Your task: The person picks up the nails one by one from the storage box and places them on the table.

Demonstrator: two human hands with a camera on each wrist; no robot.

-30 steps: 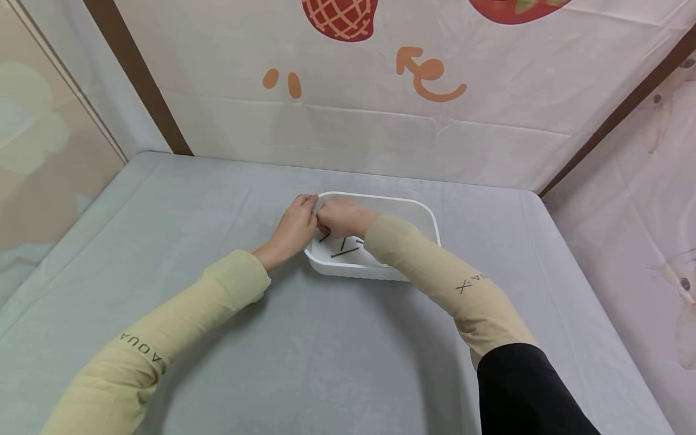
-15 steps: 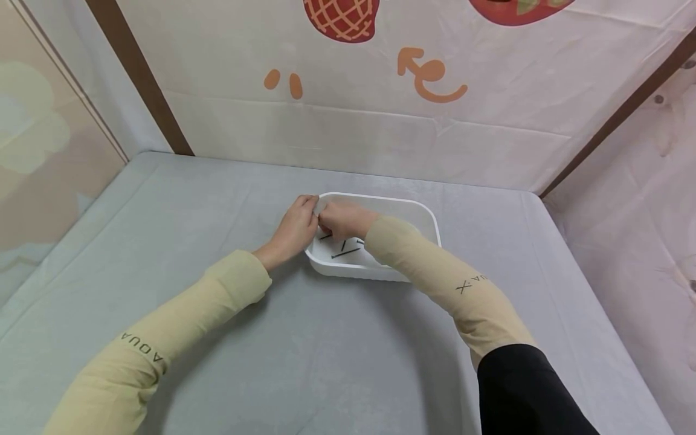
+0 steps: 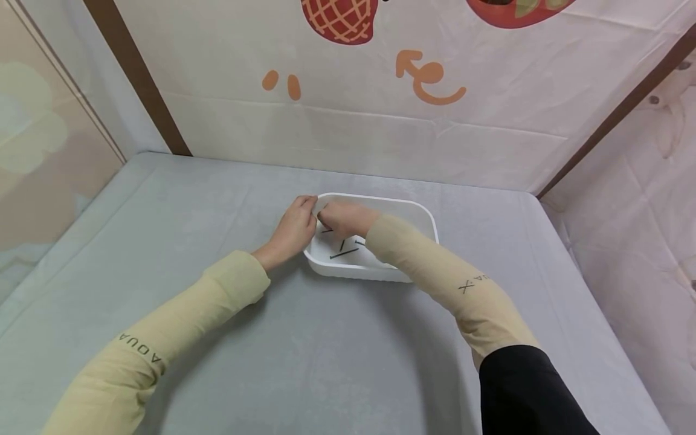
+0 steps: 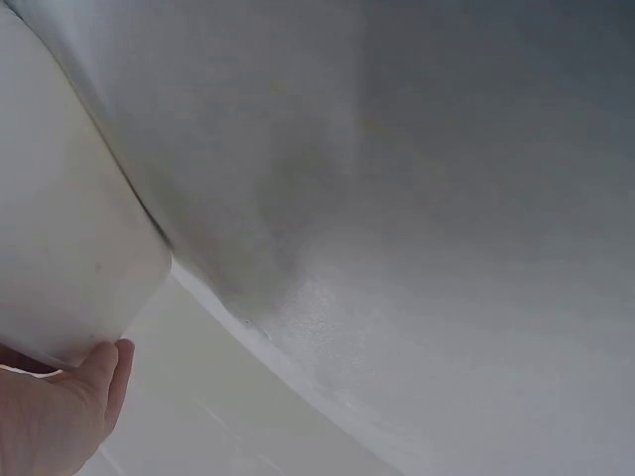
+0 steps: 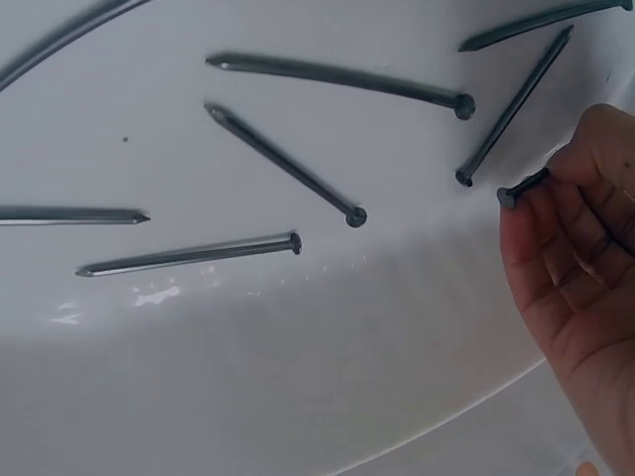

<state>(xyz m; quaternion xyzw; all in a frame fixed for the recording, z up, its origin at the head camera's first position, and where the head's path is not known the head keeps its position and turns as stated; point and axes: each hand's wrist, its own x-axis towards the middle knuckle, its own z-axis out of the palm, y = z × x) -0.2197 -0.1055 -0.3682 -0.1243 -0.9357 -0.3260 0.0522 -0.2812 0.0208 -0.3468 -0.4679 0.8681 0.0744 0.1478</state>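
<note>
A white plastic basin (image 3: pixel 359 273) with rounded corners stands on the table and holds several dark steel nails (image 3: pixel 344 254). My left hand (image 3: pixel 296 228) grips the basin's left end; in the left wrist view, the thumb and fingers of that hand (image 4: pixel 55 421) are at the basin's edge. Inside the basin, near its left end, is my right hand (image 3: pixel 345 219). The right wrist view shows the thumb and fingertips pinching a nail (image 5: pixel 524 187), its flat head sticking out. Around it lie loose nails, among them a long nail (image 5: pixel 342 81) and a shorter-looking nail (image 5: pixel 288 164).
A grey cloth covers the table (image 3: pixel 272 350). Behind it hangs a pale printed curtain (image 3: pixel 359 133), and another patterned sheet (image 3: pixel 647 199) borders the right side. Beige sleeve covers (image 3: pixel 147 344) are on both forearms.
My left hand keeps its place on the basin. The right hand stays at the basin's left end; a nail by its fingers now lies at a flatter angle and slightly farther up the view.
</note>
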